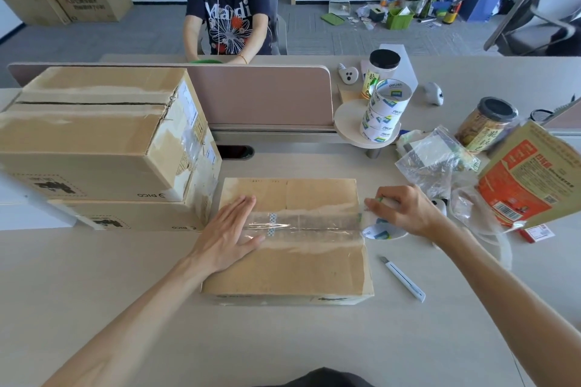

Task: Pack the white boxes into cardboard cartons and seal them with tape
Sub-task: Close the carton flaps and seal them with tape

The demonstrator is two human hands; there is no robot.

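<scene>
Left grip (226,236), fingers flat, pins clear tape strip (314,224) running left-to-right across brown cardboard carton (283,270); right grip (405,214) clasps white printed tape roll (382,232) just beyond its right edge.

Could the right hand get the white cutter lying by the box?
Probably yes: the cutter lies in the open on the table, nothing between it and the right hand. But that hand grips the tape roll.

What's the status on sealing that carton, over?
Left grip flat, pressing clear tape strip onto closed carton. Right grip holds tape roll at carton's right edge. Utility knife lies right of carton, not obstructing.
</scene>
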